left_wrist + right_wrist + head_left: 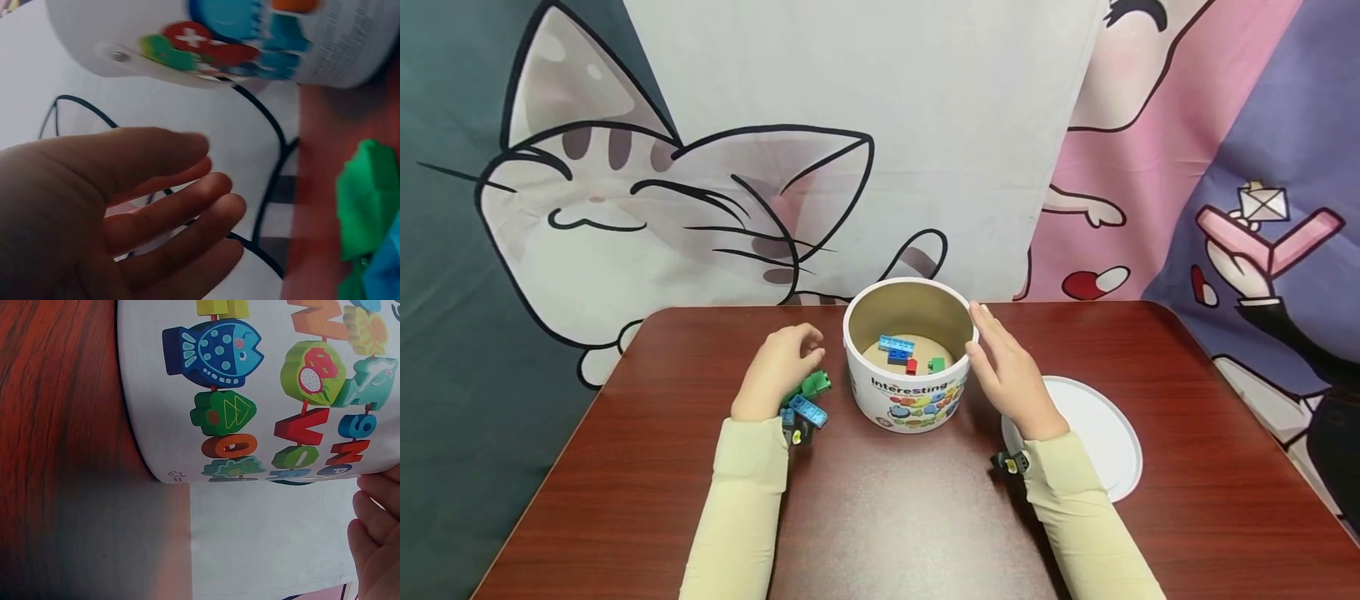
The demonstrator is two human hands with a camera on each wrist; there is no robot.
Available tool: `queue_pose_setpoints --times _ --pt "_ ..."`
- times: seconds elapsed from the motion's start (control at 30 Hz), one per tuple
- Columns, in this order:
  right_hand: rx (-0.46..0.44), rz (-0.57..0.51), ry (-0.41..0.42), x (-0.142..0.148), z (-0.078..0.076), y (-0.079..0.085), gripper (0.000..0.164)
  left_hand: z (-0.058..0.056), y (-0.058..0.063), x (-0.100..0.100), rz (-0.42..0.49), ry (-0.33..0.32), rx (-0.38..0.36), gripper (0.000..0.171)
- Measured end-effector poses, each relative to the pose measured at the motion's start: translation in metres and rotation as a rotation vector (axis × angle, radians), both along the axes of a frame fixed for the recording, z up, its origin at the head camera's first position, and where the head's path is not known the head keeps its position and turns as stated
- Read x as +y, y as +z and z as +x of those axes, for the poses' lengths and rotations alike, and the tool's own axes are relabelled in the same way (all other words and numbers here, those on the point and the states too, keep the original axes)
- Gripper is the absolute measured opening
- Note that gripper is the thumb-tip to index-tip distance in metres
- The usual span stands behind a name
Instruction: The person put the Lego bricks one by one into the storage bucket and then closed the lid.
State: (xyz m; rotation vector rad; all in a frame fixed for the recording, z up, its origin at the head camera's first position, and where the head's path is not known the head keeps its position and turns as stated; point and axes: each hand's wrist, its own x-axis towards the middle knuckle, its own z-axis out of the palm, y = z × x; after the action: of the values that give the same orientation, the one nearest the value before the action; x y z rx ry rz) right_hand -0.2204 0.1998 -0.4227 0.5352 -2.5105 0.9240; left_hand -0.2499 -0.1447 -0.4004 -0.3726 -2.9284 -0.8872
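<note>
A white round bucket (pixel 868 392) with printed toy shapes stands upright at the table's far middle. Inside lie a light blue brick (pixel 895 343), a dark blue brick (pixel 897 357), a red brick (pixel 912 367) and a green brick (pixel 936 365). Left of the bucket, my left hand (pixel 778 367) hovers with loosely bent fingers and holds nothing, as the left wrist view confirms. Under and beside it sit green bricks (pixel 815 384) and a blue brick (pixel 808 411), partly hidden by the wrist. My right hand (pixel 1015 383) rests with extended fingers against the bucket's right side.
A white round lid (pixel 1108 442) lies on the dark red-brown table (pixel 895 517), partly beneath the right forearm. Behind the table's far edge hangs a cloth backdrop (pixel 865 67) with cartoon drawings. Each wrist carries a small black camera (pixel 1011 463).
</note>
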Motion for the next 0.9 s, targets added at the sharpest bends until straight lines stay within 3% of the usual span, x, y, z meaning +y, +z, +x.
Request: queue_pose_setpoints --times 0.2,0.37,0.57,0.9 --pt "0.008 0.004 0.005 0.0 -0.001 -0.001 0.058 -0.005 -0.011 -0.001 -0.046 -0.038 -0.146 0.031" --pt "0.011 0.001 -0.001 0.0 -0.001 0.001 0.057 -0.009 -0.017 0.0 -0.065 -0.004 -0.207 0.038" --pt "0.01 0.006 -0.001 -0.001 -0.001 0.001 0.059 -0.01 -0.025 -0.002 -0.09 0.01 -0.25 0.035" --pt "0.001 0.009 -0.002 -0.001 -0.001 0.001 0.058 -0.012 -0.033 -0.001 -0.109 0.011 -0.253 0.03"
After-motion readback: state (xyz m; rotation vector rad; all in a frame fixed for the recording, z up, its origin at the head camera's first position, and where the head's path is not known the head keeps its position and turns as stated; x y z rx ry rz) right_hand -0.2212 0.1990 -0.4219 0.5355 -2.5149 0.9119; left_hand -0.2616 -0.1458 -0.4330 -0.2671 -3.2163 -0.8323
